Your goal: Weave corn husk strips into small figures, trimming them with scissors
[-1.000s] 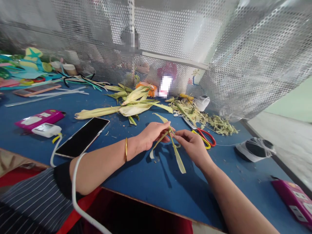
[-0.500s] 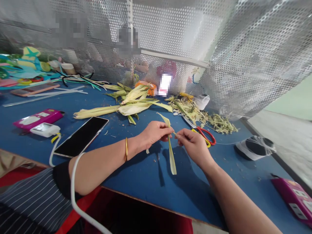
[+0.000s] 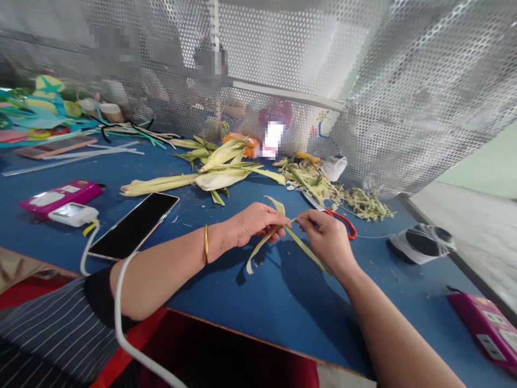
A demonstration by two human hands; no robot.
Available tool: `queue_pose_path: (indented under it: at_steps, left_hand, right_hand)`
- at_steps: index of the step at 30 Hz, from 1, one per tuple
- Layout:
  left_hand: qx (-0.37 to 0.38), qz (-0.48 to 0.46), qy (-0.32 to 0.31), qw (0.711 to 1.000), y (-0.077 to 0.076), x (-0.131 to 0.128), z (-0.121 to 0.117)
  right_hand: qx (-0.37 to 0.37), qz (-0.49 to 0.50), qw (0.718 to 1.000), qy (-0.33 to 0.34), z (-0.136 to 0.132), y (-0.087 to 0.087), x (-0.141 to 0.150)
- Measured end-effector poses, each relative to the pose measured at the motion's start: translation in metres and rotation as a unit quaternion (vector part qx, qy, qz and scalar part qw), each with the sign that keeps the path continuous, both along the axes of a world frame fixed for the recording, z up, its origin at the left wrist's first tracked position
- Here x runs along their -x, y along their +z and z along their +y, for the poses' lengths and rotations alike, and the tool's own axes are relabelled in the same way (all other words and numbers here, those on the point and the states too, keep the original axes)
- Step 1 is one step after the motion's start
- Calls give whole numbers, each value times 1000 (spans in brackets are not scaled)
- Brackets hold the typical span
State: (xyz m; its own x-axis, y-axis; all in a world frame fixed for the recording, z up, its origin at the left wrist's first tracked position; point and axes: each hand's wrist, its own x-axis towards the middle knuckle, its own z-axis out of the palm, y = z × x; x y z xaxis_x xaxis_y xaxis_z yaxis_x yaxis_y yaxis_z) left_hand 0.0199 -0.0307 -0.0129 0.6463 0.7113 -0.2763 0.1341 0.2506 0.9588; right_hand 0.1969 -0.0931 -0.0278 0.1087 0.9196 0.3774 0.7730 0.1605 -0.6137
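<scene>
Above the front of the blue table, my left hand (image 3: 260,222) pinches pale green corn husk strips (image 3: 309,250) between thumb and fingers. One strip end curls down to the left, another slants down to the right, and a short end stands up behind the fingertips. Close on the right, my right hand (image 3: 323,229) is closed with its fingertips on a thin end of the husk that runs out of the left hand's pinch. Scissors (image 3: 343,222) with red handles lie just behind my right hand, which partly hides them.
Whole corn husks (image 3: 222,175) lie at the middle back, with a heap of husk scraps (image 3: 319,183) to their right. A black phone (image 3: 135,223) and a purple device (image 3: 62,196) lie left. A spool of thread (image 3: 422,243) and another purple device (image 3: 484,328) are right.
The husk strip that hung straight down has swung, and two ends now spread left and right below my left hand. My right hand has shifted slightly, covering more of the scissors.
</scene>
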Motion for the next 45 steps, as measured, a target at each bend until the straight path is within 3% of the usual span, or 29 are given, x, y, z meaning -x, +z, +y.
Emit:
queue_pose_path:
  at_steps: [2,5,9,13,20,24,28,31,35,40,45]
  left_hand:
    - [16,-2,0,1000,0,0,-2]
    - [17,-3,-10,1000,-2,-3,-7]
    - [6,4,-34,999,-5,-6,-15]
    - [-4,22,-37,999,-7,-8,-18]
    - [-26,16,-63,998,-13,-7,-17]
    - [16,13,-31,999,-11,-8,-19]
    - [83,-49,42,994,-7,-7,-12]
    - [97,-107,62,988,-6,-5,-5]
    - [82,-142,103,981,-7,-5,-2]
    - [115,-154,125,973,-5,-8,-6]
    - [117,-158,130,972,-3,-10,-10]
  right_hand:
    - [28,99,994,41,3,0,0]
    - [91,247,961,87,3,1,5]
    - [124,366,918,83,1,0,13]
    - [100,405,906,69,-1,-4,19]
    - [80,386,918,38,1,-12,23]
    - [38,284,958,9,3,-11,13]
    - [-131,81,988,-35,-3,4,3]
    - [-202,-93,974,37,-12,15,5]
    - [-197,-261,923,204,-14,12,16]
    - [-202,-330,899,205,-9,-2,22]
    - [-210,-308,900,227,-9,-3,19]
